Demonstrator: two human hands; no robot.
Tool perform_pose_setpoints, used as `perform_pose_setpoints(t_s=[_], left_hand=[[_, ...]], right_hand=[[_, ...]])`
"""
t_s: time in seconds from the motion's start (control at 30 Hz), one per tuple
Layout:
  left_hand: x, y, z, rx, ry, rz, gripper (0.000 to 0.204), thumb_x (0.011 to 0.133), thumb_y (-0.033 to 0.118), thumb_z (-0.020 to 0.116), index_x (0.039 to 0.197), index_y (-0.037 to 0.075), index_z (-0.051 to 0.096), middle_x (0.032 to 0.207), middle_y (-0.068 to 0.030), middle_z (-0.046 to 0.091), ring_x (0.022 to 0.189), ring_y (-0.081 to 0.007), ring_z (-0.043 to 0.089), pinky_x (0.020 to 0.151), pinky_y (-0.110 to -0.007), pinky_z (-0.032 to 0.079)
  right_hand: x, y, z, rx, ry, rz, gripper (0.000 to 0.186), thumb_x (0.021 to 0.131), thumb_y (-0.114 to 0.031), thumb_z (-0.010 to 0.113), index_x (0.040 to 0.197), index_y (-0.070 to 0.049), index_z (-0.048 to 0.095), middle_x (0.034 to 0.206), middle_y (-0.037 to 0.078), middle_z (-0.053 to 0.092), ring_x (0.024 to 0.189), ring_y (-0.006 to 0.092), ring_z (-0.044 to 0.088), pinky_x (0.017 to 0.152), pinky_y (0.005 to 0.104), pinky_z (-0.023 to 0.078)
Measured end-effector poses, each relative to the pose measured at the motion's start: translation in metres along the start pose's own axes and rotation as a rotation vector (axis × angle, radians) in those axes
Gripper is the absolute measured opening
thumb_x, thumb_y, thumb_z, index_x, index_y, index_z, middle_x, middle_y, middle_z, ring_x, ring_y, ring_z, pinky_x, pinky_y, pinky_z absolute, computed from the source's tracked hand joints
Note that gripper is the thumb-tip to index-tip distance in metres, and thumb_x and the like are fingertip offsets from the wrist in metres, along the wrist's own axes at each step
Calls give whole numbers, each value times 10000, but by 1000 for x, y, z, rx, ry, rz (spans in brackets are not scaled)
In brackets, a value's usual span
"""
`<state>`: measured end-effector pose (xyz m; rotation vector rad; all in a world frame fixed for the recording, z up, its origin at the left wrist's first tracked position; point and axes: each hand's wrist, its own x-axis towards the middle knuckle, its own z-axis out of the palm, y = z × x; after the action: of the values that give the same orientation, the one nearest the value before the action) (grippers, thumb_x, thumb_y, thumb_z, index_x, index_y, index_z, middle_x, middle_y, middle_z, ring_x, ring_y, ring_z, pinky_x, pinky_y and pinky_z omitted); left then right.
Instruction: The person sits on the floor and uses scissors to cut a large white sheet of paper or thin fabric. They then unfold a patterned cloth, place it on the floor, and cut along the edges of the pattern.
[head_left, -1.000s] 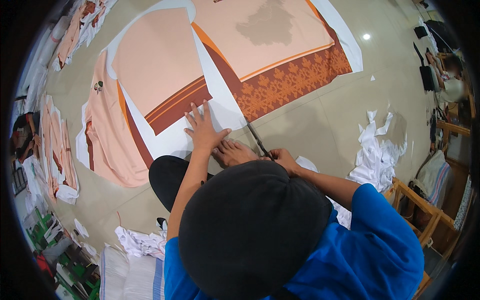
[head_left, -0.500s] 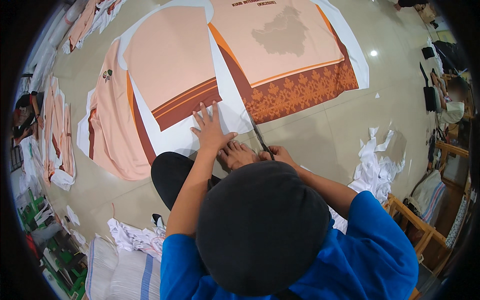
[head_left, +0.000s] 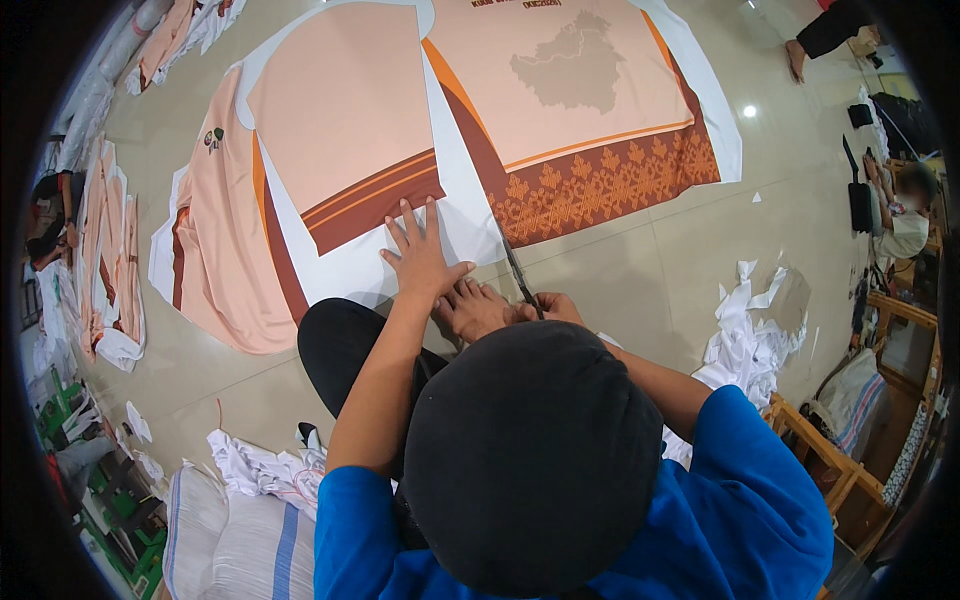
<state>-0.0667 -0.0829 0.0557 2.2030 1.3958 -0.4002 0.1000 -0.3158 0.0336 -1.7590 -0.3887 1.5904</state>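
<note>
A large sheet of printed fabric (head_left: 345, 105) lies on the floor, with peach garment panels, brown and orange bands and white margins. My left hand (head_left: 418, 264) rests on its white lower margin, fingers spread just below a striped brown band. In my right hand (head_left: 556, 308) is a pair of dark scissors (head_left: 518, 268). Their blades point up and away, with the tips at the fabric's edge beside the patterned brown border (head_left: 600, 193). A bare foot (head_left: 475, 308) sits between my hands. The black cap hides part of my right hand and the scissor handles.
White fabric scraps (head_left: 742, 340) lie to the right, near a wooden frame (head_left: 825, 450). White sacks (head_left: 240, 545) stand at the lower left. More peach pieces (head_left: 110, 260) lie at the far left. Another person's bare foot (head_left: 795, 60) is at the top right.
Another person's leg and bare foot have come further into view at the top right. The view has shifted slightly; my hands and the scissors hold nearly the same place.
</note>
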Motion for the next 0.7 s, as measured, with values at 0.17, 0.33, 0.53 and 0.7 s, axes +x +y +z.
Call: perform_pose_setpoints(t_s=[0.17, 0.33, 0.53, 0.7], left_hand=[[0, 0, -1, 5, -7, -11, 1485, 713, 551, 994, 1798, 259, 24, 1840, -245, -101, 1655, -601, -50, 1150, -892, 275], [1, 1, -1, 2, -6, -10, 1487, 709, 546, 997, 1798, 262, 25, 1841, -243, -99, 1657, -597, -48, 1150, -891, 275], [0, -1, -1, 3, -5, -14, 1486, 707, 543, 999, 1797, 263, 30, 1841, -244, -96, 1657, -598, -41, 1148, -892, 276], [0, 0, -2, -8, -6, -10, 1492, 703, 537, 1002, 1798, 256, 28, 1839, -247, -92, 1656, -601, -35, 1145, -897, 267]], right_hand=[[-1, 1, 2, 37, -33, 16, 411, 953, -365, 816, 967, 45, 781, 861, 90, 774, 801, 123, 695, 733, 335, 572], [-1, 3, 1, -4, -2, 3, 424, 944, -381, 805, 932, 42, 773, 840, 94, 771, 791, 138, 699, 726, 343, 570], [6, -26, 7, -175, 104, 40, 477, 939, -451, 789, 865, 20, 760, 782, 89, 740, 735, 137, 673, 675, 355, 536], [11, -34, 10, -71, 51, 22, 445, 954, -417, 798, 828, 5, 737, 730, 51, 696, 666, 122, 611, 620, 339, 494]])
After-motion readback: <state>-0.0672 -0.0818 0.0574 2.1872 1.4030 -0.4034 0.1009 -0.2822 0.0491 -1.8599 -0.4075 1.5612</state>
